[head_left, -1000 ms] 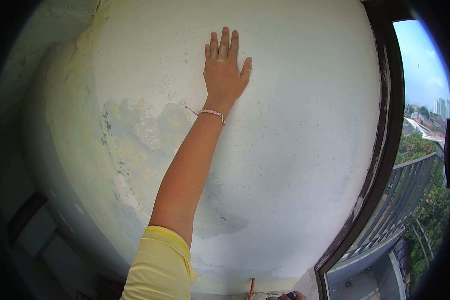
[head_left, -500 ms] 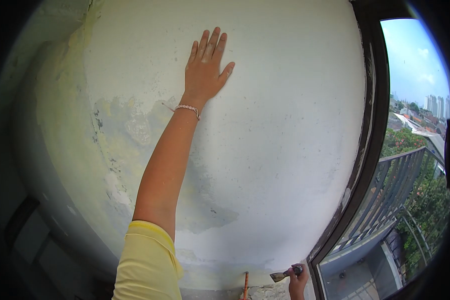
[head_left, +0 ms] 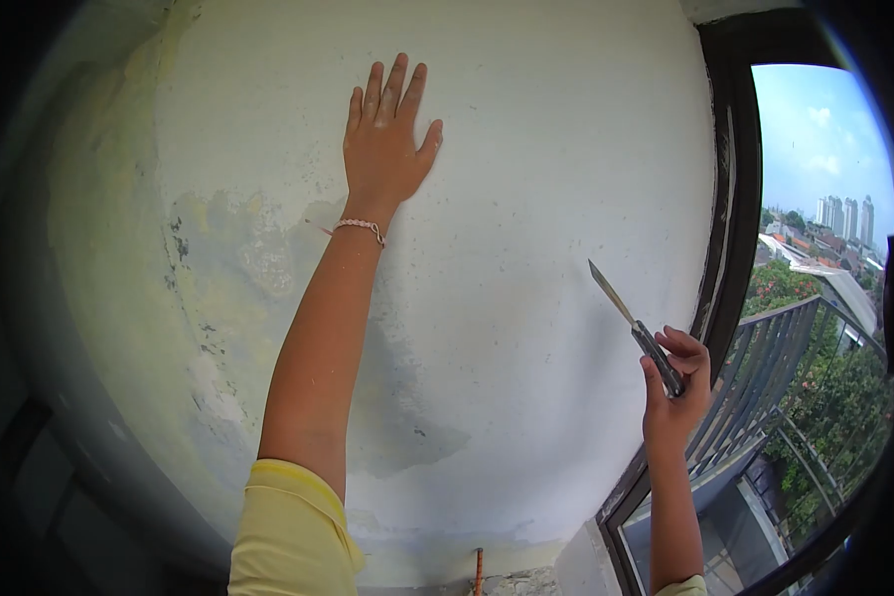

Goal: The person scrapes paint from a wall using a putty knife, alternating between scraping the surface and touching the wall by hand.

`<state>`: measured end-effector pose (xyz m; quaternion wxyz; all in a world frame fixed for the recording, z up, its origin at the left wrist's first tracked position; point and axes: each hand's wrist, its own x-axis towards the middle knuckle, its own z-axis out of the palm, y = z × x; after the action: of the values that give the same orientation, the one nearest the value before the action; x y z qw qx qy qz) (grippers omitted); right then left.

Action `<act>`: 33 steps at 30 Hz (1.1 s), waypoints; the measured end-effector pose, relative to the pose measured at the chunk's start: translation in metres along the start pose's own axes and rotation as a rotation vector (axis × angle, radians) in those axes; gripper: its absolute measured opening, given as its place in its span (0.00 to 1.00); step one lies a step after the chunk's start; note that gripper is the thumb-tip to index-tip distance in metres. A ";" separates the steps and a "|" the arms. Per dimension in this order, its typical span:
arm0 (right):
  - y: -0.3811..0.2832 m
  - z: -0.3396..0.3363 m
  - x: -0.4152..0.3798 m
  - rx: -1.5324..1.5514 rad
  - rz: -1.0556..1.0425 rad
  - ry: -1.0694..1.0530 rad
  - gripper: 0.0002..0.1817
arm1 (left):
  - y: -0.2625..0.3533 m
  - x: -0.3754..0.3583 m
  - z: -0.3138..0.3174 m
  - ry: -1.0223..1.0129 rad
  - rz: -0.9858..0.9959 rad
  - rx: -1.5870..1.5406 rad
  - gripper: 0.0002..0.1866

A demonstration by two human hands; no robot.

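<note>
My left hand (head_left: 382, 149) lies flat against the white wall (head_left: 526, 169) with its fingers spread and holds nothing. A braided band circles that wrist. On the right, my right hand (head_left: 683, 407) grips the dark handle of a putty knife (head_left: 616, 300). The blade is seen nearly edge-on and points up and to the left. Whether its tip touches the wall cannot be made out. Below my left hand, the wall carries a grey-green patch (head_left: 233, 243) with worn, flaking paint.
A dark window frame (head_left: 727, 189) borders the wall on the right. Beyond it are a balcony railing (head_left: 765, 368), trees and distant towers. An orange rod-like piece (head_left: 479, 571) sticks up by rough broken masonry (head_left: 521, 583) at the bottom.
My right hand has risen from the bottom of the view with the putty knife, which now points up along the wall. My left hand stays flat on the wall; the view has shifted slightly.
</note>
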<state>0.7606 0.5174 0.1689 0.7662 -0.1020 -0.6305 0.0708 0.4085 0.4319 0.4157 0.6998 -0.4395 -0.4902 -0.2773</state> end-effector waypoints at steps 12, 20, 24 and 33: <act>0.046 0.042 -0.016 -0.026 0.311 -0.464 0.23 | -0.026 -0.024 -0.018 -0.019 -0.015 0.012 0.35; -0.042 0.096 0.110 0.197 -0.086 0.164 0.36 | -0.067 -0.042 -0.042 -0.023 0.130 -0.059 0.25; -0.060 0.151 0.134 0.382 -0.014 0.141 0.37 | -0.074 -0.052 -0.040 0.170 -0.274 -0.153 0.17; -0.071 0.176 0.143 0.351 0.204 -0.387 0.36 | -0.083 -0.058 -0.040 0.346 -0.461 -0.173 0.13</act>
<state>0.6143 0.4947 0.3549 0.6264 -0.0151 -0.7296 0.2741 0.3370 0.3556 0.3854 0.6515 -0.3207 -0.4252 -0.5403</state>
